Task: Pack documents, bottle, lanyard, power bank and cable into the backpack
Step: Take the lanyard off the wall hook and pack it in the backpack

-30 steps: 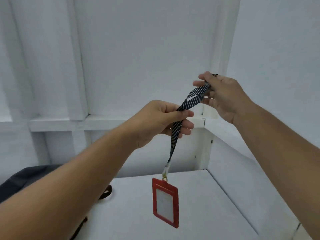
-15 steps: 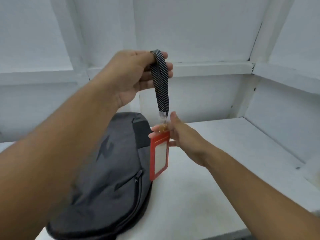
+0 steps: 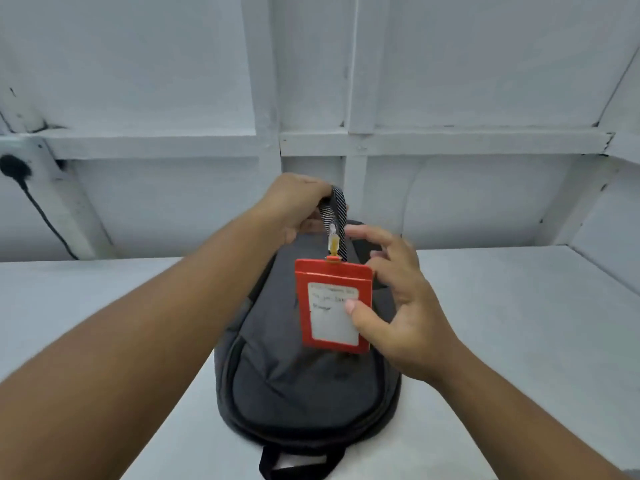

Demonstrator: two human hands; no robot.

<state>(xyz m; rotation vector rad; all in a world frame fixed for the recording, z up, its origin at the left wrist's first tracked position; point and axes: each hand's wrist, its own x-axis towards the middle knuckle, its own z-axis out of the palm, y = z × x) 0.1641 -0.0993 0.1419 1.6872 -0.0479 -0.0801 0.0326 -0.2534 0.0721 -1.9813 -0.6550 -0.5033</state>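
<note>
A dark grey backpack [image 3: 298,382] lies flat on the white table [image 3: 519,323] in front of me, its zips closed as far as I see. Above it my left hand [image 3: 298,206] grips the bunched black-and-white striped lanyard strap [image 3: 334,209]. From the strap's clip hangs a red badge holder [image 3: 332,303] with a white card inside. My right hand [image 3: 398,299] pinches the badge holder at its right edge, thumb on the front and fingers behind. Documents, bottle, power bank and cable are out of sight.
White panelled walls enclose the table at the back and on the right. A black plug [image 3: 14,168] with a cord running down sits on the left wall. The backpack's top loop [image 3: 294,462] points toward me at the near edge.
My view has swung so the backpack lies centred. My left hand has lowered with the strap gathered shorter, and my right hand has shifted from the badge's top to its right edge.
</note>
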